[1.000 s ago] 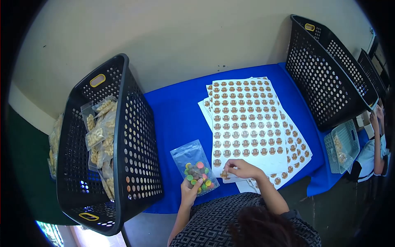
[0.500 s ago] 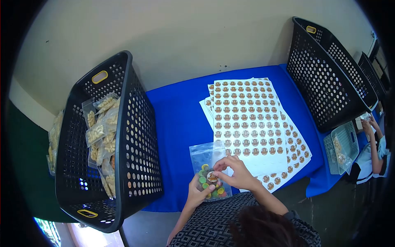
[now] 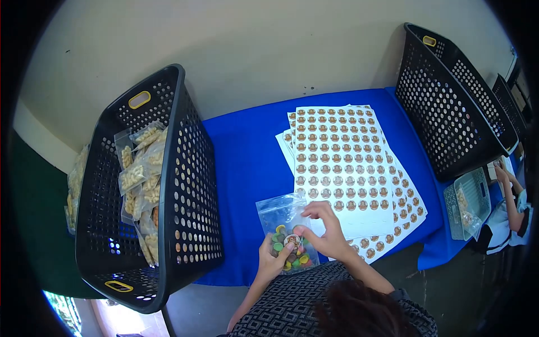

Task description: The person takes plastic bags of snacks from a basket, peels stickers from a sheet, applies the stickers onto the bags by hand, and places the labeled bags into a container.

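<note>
A clear zip bag (image 3: 276,212) of colourful candies in green, yellow, red and brown is in front of my body at the table's near edge. My left hand (image 3: 272,261) grips it from the lower left, its thumb pressed at a round brown-and-white sticker (image 3: 292,241) on the bag's front. Over the bag's right side is my right hand (image 3: 328,233), thumb and index finger spread apart. Its thumb tip is close to the sticker; whether it touches the bag I cannot tell. Just beyond lie stacked sheets of round stickers (image 3: 342,149), the top sheet's lowest rows bare.
A black perforated basket (image 3: 193,191) at left holds several bags of pale snacks (image 3: 135,177). Another black basket (image 3: 443,106) stands at the right back, beside a pale green basket (image 3: 451,210). A blue cloth (image 3: 247,146) covers the table. Another person's arm (image 3: 511,202) shows far right.
My right thumb and index finger have parted and drawn off the sticker, which now lies on the bag under my left thumb. The view has shifted slightly.
</note>
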